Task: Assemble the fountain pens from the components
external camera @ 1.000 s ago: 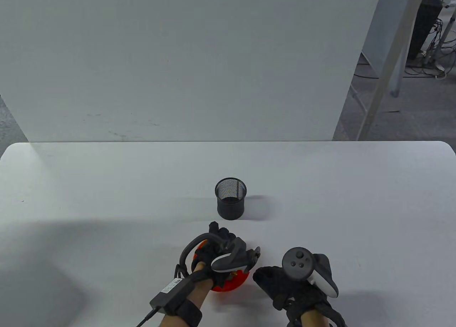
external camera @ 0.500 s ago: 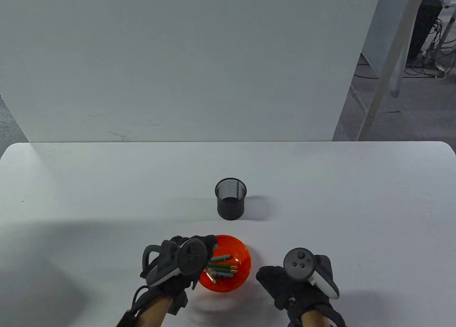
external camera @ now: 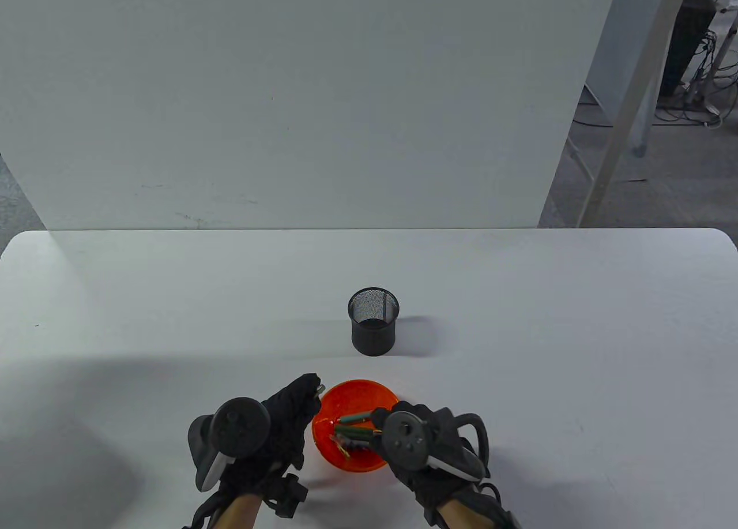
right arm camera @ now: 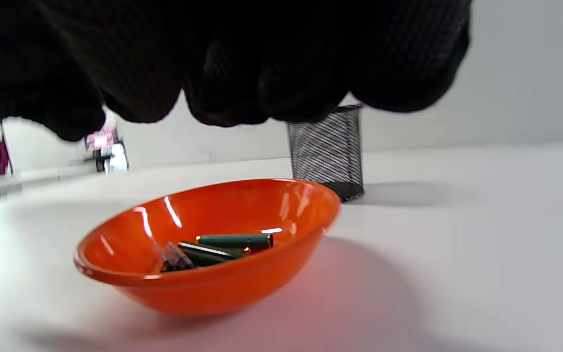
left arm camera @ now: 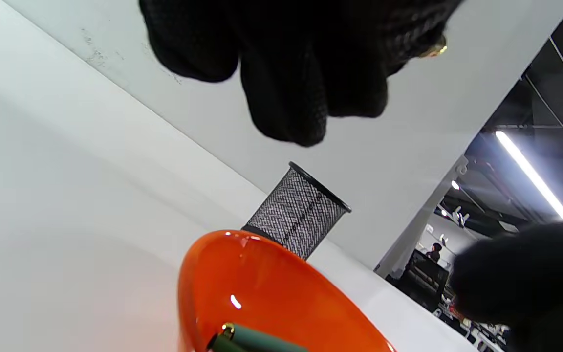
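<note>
The green pen parts point(external camera: 354, 432) lie heaped in the orange bowl point(external camera: 357, 394), just under the right hand point(external camera: 424, 445), whose curled fingers hang over the bowl's near right rim; whether they grip anything cannot be told. The left hand point(external camera: 271, 431) sits beside the bowl's left edge, fingertips pinching a small gold-tipped pen piece point(external camera: 319, 387) above the rim. Beyond both hands stands the black mesh pen cup point(external camera: 373, 321), apart from the bowl, with bare white table point(external camera: 144, 298) on every side.
</note>
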Demonstrator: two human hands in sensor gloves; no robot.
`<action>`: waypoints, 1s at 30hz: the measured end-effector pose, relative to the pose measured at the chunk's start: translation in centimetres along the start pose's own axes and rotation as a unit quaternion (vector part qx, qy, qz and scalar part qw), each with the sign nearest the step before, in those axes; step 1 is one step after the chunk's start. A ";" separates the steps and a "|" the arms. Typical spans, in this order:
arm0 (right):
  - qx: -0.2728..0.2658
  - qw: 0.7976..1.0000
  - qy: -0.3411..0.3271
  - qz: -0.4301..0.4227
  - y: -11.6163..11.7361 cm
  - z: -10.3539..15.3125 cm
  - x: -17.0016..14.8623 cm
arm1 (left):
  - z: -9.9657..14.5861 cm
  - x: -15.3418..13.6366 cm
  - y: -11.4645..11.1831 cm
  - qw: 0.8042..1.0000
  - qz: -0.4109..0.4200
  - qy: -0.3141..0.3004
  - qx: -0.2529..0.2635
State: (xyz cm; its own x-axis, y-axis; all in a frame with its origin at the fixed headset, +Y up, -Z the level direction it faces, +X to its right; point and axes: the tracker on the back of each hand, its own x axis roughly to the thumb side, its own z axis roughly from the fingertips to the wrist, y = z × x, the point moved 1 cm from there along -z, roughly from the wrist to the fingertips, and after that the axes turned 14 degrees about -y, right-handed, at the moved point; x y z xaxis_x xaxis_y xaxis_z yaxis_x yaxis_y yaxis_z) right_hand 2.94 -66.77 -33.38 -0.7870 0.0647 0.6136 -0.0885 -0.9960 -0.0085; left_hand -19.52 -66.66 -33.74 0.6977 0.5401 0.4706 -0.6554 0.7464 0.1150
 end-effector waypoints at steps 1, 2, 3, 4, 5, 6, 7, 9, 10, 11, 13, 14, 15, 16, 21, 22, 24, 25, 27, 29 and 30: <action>0.027 0.999 -0.001 0.021 0.4 -1.3 0.6 | 0.2 0.0 0.1 1.000 -0.007 -0.002 0.006; 0.078 0.996 -0.001 0.031 1.0 -2.5 1.0 | 0.3 0.1 0.1 1.000 -0.013 -0.005 0.012; 0.100 0.994 0.005 0.042 1.3 -3.1 1.3 | 0.4 0.2 0.1 1.000 -0.016 -0.009 0.015; 0.112 0.991 0.005 0.066 1.8 -3.8 1.8 | 0.4 0.4 0.0 1.000 -0.019 -0.014 0.018; 0.121 0.989 0.000 0.089 2.2 -4.5 2.2 | 0.4 0.5 -0.1 0.999 -0.020 -0.018 0.020; 0.125 0.987 -0.004 0.098 2.6 -4.8 2.5 | 0.5 0.5 0.0 0.999 -0.022 -0.018 0.024; 0.142 0.983 -0.016 0.113 3.2 -5.4 2.8 | 0.6 0.5 0.0 0.999 -0.023 -0.016 0.028; 0.147 0.981 -0.013 0.127 3.7 -5.5 3.0 | 0.7 0.2 0.1 0.999 -0.020 -0.006 0.045; 0.142 0.981 -0.014 0.130 3.9 -5.6 3.0 | 0.7 -0.1 0.3 0.998 -0.019 0.002 0.053; 0.144 0.982 -0.016 0.124 4.1 -5.8 3.0 | 0.9 -0.3 0.4 0.998 -0.020 0.014 0.062; 0.141 0.983 -0.014 0.115 4.5 -5.8 3.0 | 1.0 -0.7 0.8 0.996 -0.017 0.031 0.082; 0.143 0.983 -0.015 0.118 4.6 -5.8 3.0 | 1.1 -0.8 0.8 0.996 -0.013 0.032 0.083; 0.143 0.982 -0.015 0.125 4.8 -5.7 3.0 | 1.0 -0.9 0.7 0.996 -0.007 0.031 0.082; 0.147 0.980 -0.018 0.136 5.1 -5.8 3.0 | 1.0 -0.9 0.6 0.996 -0.005 0.031 0.081; 0.150 0.976 -0.029 0.155 5.9 -5.6 3.3 | 0.9 -0.8 0.3 0.997 -0.015 0.023 0.073; 0.151 0.975 -0.028 0.159 5.9 -5.6 3.3 | 1.0 -1.0 0.3 0.997 -0.013 0.027 0.073; 0.144 0.976 -0.025 0.160 5.9 -5.5 3.4 | 1.0 -1.2 0.3 0.997 -0.007 0.033 0.073; 0.142 0.976 -0.026 0.165 6.0 -5.5 3.5 | 1.0 -1.3 0.3 0.997 -0.006 0.034 0.074; 0.138 0.975 -0.028 0.171 6.0 -5.4 3.6 | 1.0 -1.4 0.3 0.997 -0.002 0.036 0.074; 0.135 0.975 -0.027 0.172 6.0 -5.4 3.6 | 1.0 -1.4 0.0 0.997 0.000 0.034 0.069; 0.134 0.976 -0.025 0.168 5.9 -5.4 3.6 | 1.0 -1.4 0.0 0.997 -0.002 0.033 0.067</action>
State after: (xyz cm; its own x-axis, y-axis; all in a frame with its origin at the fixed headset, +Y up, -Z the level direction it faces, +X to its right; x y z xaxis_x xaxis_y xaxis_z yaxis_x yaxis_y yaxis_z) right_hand -3.67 -72.13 -35.48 -0.7129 -0.2652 0.6492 0.3376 -0.9412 -0.0137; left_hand -20.76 -67.80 -33.50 0.7155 0.5639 0.4124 -0.6815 0.6933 0.2342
